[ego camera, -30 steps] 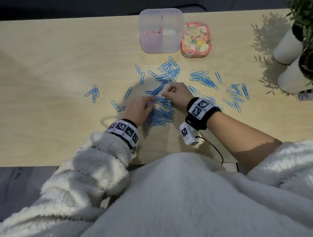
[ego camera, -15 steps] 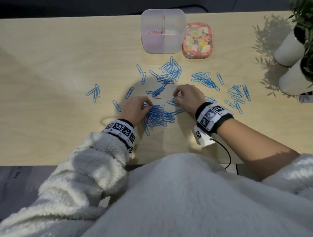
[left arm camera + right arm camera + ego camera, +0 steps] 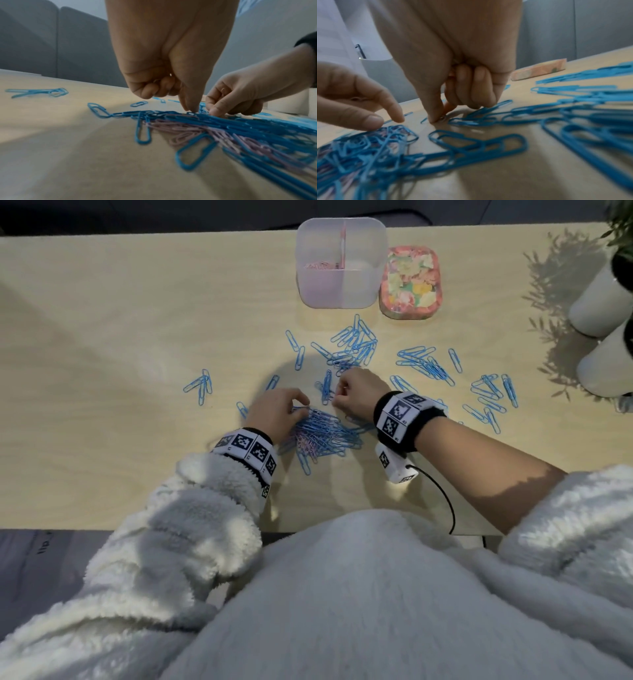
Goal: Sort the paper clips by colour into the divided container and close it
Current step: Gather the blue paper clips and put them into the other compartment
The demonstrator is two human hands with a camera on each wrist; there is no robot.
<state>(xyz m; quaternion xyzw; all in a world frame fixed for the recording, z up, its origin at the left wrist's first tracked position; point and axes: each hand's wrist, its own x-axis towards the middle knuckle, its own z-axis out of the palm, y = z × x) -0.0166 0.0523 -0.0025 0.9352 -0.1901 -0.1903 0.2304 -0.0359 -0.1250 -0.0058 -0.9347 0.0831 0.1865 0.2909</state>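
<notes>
Paper clips [image 3: 322,436], pink under blue, lie heaped on the table [image 3: 102,337]. Since half a second ago the right hand [image 3: 356,395] has moved back beside the left hand [image 3: 277,412]; both pinch at clips, extraction continuing toward the divided container [image 3: 342,285].

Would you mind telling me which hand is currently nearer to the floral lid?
Right. The right hand works at the pile's far edge, almost straight below the floral lid; the left hand sits farther left and nearer the person.
</notes>
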